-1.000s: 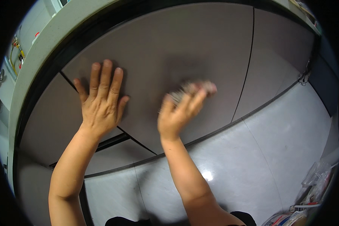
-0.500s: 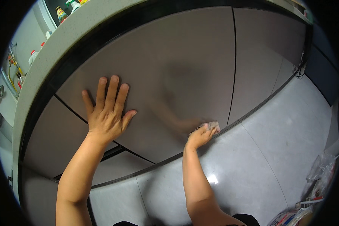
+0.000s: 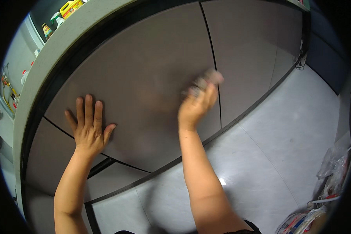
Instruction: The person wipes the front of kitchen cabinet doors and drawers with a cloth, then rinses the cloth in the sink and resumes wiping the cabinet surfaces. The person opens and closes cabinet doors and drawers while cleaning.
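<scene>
A large grey-brown cabinet door (image 3: 144, 66) with a smooth, slightly shiny face fills the middle. My left hand (image 3: 90, 130) lies flat against its left part, fingers spread and holding nothing. Toward the door's right edge, my right hand (image 3: 197, 109) is closed around a crumpled, pale pinkish-grey cloth (image 3: 202, 82). Motion blurs the cloth and the fingers, and part of the cloth is hidden in the grip. The cloth is at the door's face, close to the dark seam; whether all of it touches cannot be told.
A pale countertop (image 3: 46, 70) curves above the doors, with a yellow jug (image 3: 71, 7) and a spray bottle (image 3: 57, 19) beyond. Another door panel (image 3: 253, 50) adjoins on the right. Grey floor tiles (image 3: 257, 163) lie below; a clear plastic bag (image 3: 333, 165) and a tub (image 3: 296, 224) stand lower right.
My right hand has moved the cloth up from the door's bottom edge to about mid-height. The whole view has shifted, while my left hand stays flat on about the same part of the door.
</scene>
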Demonstrator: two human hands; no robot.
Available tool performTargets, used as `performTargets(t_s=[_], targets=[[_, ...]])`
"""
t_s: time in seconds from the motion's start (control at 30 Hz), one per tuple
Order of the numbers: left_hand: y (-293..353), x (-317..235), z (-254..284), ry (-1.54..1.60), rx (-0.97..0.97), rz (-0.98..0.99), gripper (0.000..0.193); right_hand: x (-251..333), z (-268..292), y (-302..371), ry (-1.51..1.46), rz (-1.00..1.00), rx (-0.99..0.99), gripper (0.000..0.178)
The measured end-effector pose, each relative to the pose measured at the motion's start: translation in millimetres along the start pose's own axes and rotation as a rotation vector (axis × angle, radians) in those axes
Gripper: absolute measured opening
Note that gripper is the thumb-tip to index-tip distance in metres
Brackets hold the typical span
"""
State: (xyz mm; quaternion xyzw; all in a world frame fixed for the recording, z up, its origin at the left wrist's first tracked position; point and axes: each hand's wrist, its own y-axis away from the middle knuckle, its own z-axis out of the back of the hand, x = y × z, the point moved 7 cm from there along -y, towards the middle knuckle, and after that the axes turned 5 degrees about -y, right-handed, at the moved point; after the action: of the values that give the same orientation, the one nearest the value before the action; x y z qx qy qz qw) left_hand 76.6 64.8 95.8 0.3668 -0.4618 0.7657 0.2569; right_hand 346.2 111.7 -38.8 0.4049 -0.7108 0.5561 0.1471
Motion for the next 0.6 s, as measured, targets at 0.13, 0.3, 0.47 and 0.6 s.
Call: performTargets(t_s=[0.13, 0.3, 0.47, 0.6], targets=[[-11, -5, 4, 0.028, -0.022, 0.004, 0.081, -142, 49, 96, 0.195, -0.502, -0.042, 0.035], [-12, -4, 5, 0.026, -0.032, -0.016, 0.081, -112, 38, 79, 0.101, -0.702, -0.11, 0.024], [2, 2, -3, 0.005, 0.012, -0.011, 0.083, 98, -35, -65, -0.197, 0.071, 0.201, 0.038], [-4, -1, -2, -0.007, 0.016, -0.021, 0.082, 127, -53, -119, -0.17, 0.374, 0.052, 0.041]])
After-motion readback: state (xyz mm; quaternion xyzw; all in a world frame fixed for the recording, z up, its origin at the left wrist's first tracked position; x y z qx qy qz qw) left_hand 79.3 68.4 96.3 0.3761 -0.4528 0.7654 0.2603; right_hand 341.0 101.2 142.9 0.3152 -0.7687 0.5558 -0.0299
